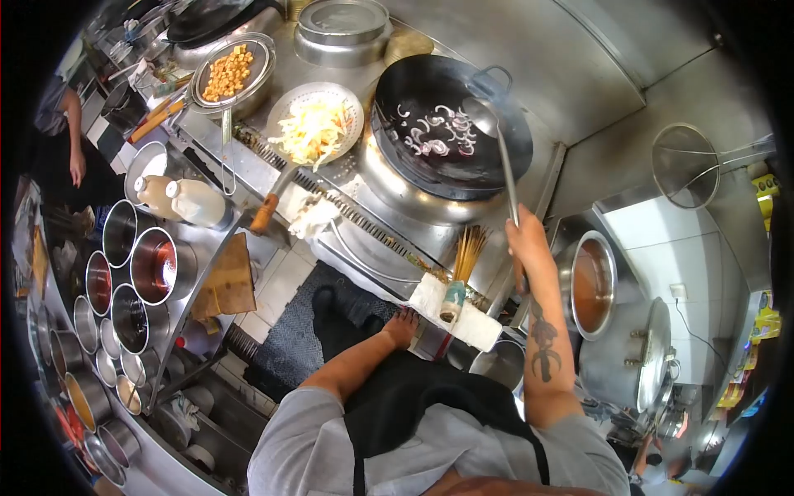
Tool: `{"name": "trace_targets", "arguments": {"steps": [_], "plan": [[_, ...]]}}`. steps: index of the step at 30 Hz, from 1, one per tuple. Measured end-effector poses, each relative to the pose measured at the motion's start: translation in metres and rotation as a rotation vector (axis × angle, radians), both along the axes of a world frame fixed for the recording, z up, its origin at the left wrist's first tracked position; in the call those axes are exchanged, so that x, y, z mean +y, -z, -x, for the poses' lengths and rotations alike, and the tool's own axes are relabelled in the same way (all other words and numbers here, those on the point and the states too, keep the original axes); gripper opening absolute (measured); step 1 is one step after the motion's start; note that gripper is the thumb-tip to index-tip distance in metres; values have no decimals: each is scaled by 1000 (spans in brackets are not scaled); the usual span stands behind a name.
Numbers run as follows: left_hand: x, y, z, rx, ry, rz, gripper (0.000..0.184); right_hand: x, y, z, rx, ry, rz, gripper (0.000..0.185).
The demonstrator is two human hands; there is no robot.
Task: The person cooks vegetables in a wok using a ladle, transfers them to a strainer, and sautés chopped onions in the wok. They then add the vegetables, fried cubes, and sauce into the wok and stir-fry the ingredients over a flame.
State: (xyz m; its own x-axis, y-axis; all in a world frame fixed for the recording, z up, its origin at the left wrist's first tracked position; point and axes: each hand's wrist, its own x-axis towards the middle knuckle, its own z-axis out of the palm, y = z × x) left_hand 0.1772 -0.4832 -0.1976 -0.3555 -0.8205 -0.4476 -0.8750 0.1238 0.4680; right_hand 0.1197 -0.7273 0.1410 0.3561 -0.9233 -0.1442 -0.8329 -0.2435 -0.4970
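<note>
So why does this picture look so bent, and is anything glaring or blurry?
Head view: strong curving and black rounded edges, probably from a very wide lens; head view: bright glare on the steel ring below the wok; head view: softer detail around the yellow packets at far right.

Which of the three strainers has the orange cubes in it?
The leftmost mesh strainer. The perforated strainer beside the wok holds pale shredded food; the third strainer hangs at right, without cubes.

- Black, round wok (413, 175), on the stove (401, 202).
- Pale, purple-edged onion slices (457, 126), scattered loosely inside.
- Long-handled metal ladle (481, 117), slanting across the rim, bowl beside the slices.
</note>
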Motion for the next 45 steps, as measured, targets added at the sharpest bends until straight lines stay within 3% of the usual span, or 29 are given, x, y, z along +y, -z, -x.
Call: {"name": "trace_targets", "arguments": {"steps": [5, 8, 10, 13, 16, 24, 28, 31, 36, 39, 43, 45], "plan": [[1, -10, -3, 14, 41, -34, 73, -35, 46, -31, 53, -181, 161, 31], [2, 0, -3, 34, 30, -29, 72, -7, 33, -33, -47, -322, 178, 30], [0, 2, -3, 47, 29, -34, 71, 18, -12, -19, -58, -384, 38, 39], [0, -3, -4, 62, 32, -57, 71, 56, -35, 13, -101, -362, -79, 43], [-1, -15, -8, 43, 29, -69, 70, 69, -52, 22, -140, -170, -446, 46], [0, 8, 20, -114, 32, 68, 68, 6, 49, 16, 137, -276, 404, 41], [4, 11, 18, -127, 64, 95, 65, 31, -8, -8, -76, -183, -131, 43], [3, 9, 15, -28, -2, 60, 66, 21, -8, 2, -171, -107, -329, 42], [2, -22, -9, 106, -29, 17, 69, 4, -2, -21, 38, -46, -13, 45], [5, -13, -13, 94, 4, 3, 73, -4, 20, -28, 57, -82, 117, 47], [5, -10, -19, 63, 43, -33, 80, 18, -2, -15, -90, -141, -123, 47], [3, -5, -20, 73, 42, -38, 83, 20, -10, -5, -200, -75, -377, 45]]}}
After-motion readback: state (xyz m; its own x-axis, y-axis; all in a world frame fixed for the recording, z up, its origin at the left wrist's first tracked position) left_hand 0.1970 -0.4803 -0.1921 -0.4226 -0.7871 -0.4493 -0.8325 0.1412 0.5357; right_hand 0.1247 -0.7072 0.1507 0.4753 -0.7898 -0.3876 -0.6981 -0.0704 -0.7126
